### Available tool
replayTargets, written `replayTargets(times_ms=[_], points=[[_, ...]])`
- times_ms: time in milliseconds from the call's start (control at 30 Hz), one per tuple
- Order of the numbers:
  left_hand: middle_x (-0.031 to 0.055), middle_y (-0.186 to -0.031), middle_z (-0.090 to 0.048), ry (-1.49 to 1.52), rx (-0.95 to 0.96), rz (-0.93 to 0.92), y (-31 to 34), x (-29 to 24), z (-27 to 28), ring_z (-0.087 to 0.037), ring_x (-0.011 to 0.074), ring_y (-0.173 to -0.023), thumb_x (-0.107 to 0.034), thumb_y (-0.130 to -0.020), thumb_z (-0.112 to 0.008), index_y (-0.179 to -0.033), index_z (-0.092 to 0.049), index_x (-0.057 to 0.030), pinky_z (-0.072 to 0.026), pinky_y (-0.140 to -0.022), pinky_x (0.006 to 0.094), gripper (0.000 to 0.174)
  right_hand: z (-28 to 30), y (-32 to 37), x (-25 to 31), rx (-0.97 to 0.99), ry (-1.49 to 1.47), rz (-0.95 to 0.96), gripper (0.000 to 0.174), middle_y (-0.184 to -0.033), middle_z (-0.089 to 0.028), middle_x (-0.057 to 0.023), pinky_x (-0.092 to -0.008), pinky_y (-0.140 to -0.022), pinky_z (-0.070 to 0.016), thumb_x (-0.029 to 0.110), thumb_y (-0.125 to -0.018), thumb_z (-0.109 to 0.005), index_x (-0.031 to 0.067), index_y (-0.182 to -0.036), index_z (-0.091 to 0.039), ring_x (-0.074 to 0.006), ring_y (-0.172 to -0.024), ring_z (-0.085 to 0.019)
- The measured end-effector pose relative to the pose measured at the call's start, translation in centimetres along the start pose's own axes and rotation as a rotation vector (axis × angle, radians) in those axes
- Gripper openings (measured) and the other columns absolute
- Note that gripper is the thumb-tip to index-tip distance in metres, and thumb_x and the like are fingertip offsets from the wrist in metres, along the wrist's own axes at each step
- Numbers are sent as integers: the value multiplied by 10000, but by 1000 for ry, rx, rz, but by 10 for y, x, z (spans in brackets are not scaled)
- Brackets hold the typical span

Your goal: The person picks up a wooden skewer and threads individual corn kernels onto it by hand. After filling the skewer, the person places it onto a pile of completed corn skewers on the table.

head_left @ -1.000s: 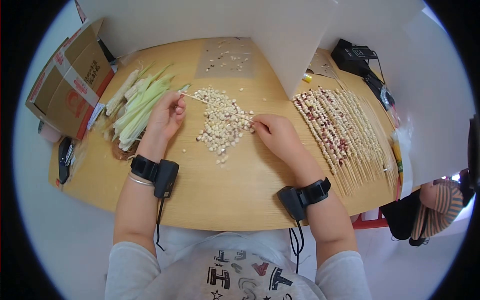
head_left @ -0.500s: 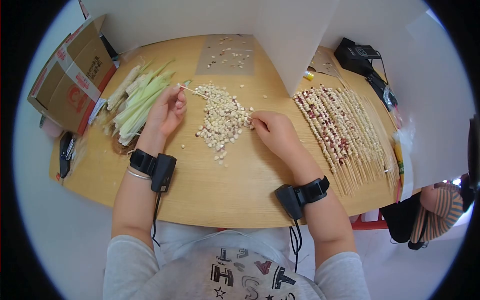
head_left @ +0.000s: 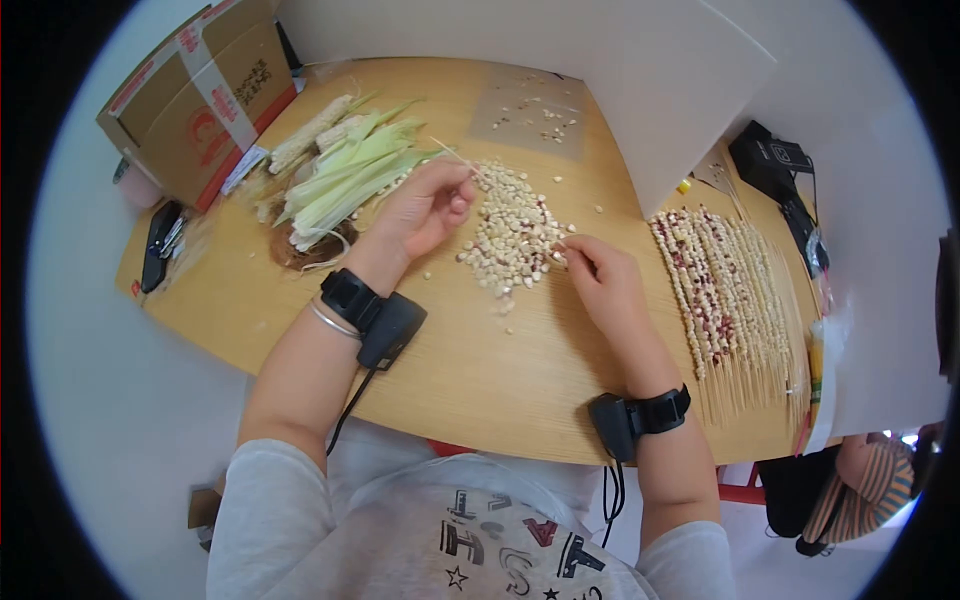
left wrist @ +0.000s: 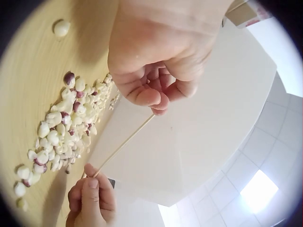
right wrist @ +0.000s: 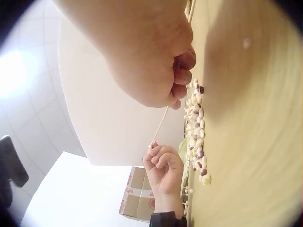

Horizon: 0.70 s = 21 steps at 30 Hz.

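Observation:
A thin wooden skewer [left wrist: 125, 144] runs between both hands above a heap of loose corn kernels [head_left: 515, 235], pale with some dark red. My left hand [head_left: 430, 210] pinches the skewer toward its far end, and a short length [head_left: 447, 150] sticks out past the fingers. In the right wrist view, a small pale kernel [right wrist: 150, 146] shows at the left fingertips. My right hand [head_left: 610, 290] grips the near end of the skewer between thumb and fingers, at the heap's right edge. Its curled fingers [right wrist: 182, 75] hide that end.
Many kernel-threaded skewers [head_left: 715, 290] lie in rows on the right, with bare sticks beside them. Corn husks [head_left: 350, 180] and cobs lie at left, near a cardboard box [head_left: 205, 105]. A stapler [head_left: 160, 245] rests at the left edge. White partitions [head_left: 690, 90] stand behind.
The head view has turned, so the table sits farther right in it. My hands have come closer together, and the skewer now pokes out beyond the left fingers.

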State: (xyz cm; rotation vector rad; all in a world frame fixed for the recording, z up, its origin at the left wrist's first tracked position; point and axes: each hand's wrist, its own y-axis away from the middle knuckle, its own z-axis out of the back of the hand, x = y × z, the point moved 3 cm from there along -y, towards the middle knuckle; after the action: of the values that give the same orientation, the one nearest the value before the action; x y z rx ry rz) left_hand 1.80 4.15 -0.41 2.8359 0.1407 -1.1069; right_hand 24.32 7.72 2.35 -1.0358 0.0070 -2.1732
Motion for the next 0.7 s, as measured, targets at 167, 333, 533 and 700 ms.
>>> replayTargets(times_ms=[167, 333, 533, 700], points=[[36, -654, -577, -99, 69, 84, 8, 15, -21, -517, 71, -526, -93, -816, -582, -852, -557, -36, -402, -434, 171, 71, -2, 1, 6, -23, -55, -40, 131, -709, -585, -153, -301, -562, -428, 92, -825, -540, 10, -905, -603, -218, -600, -550], [34, -664, -595, -422, 81, 198, 22, 29, -47, -534, 72, -508, -136, -814, -597, -856, -546, -40, -426, -434, 176, 117, -1, 2, 17, -41, -39, 17, 136, -671, -554, -130, -295, -533, -407, 101, -836, -537, 8, -914, -597, -204, -562, -513], [38, -663, -592, -468, 91, 158, 24, 34, -50, -530, 66, -509, -146, -820, -586, -848, -544, -43, -422, -433, 175, 115, -4, 3, 12, -72, -117, 23, 130, -642, -542, -99, -275, -519, -393, 103, -835, -540, 22, -914, -602, -162, -549, -496], [20, -644, -575, -261, -37, 32, 15, 19, -33, -506, 49, -506, -119, -831, -567, -830, -548, -58, -404, -425, 165, 63, 1, 1, 3, -141, -115, -105, 133, -609, -514, -56, -259, -512, -380, 69, -822, -537, 47, -933, -608, -117, -539, -465]])
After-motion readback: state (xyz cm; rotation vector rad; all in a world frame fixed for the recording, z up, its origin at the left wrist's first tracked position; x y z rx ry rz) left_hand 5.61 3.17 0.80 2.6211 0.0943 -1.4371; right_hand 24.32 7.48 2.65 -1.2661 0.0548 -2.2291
